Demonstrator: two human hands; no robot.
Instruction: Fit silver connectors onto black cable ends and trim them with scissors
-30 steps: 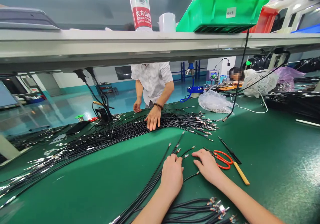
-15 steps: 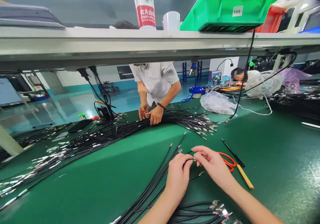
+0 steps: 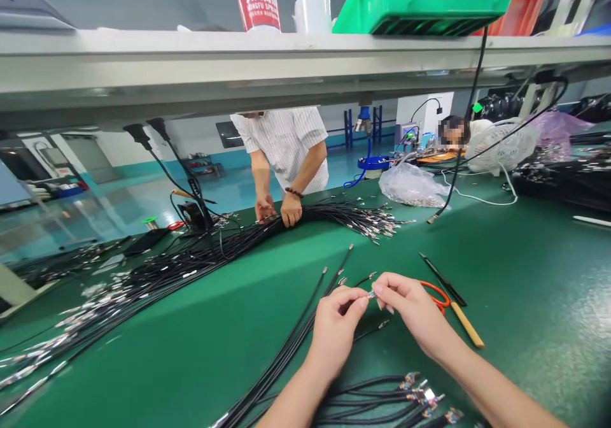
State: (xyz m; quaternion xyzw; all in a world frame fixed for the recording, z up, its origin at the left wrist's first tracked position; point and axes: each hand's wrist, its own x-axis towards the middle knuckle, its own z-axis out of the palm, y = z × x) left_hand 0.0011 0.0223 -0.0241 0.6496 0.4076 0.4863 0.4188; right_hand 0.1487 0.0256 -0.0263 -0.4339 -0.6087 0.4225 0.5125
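My left hand [image 3: 337, 326] pinches the end of a black cable between thumb and fingertips. A small silvery connector end [image 3: 371, 295] shows in the narrow gap between my hands. The fingertips of my right hand [image 3: 405, 304] are closed on the other side of that same end. Several black cables [image 3: 291, 345] with metal tips run from the lower edge up past my left hand. Closer to me, under my forearms, lies another bundle of black cables [image 3: 377, 402] with bare coloured wires and metal parts at its ends.
Orange-red looped handles [image 3: 436, 295], a dark slim tool [image 3: 442, 278] and a yellow-handled tool [image 3: 468, 326] lie right of my right hand. Across the green table [image 3: 191, 339], a co-worker's hands [image 3: 289, 210] hold a large cable bundle [image 3: 229, 243]. A shelf [image 3: 238, 65] spans above.
My hands have drawn slightly apart at the fingertips, and the silvery connector end shows more clearly between them. The view has shifted slightly, and the co-worker's hands remain on the large bundle.
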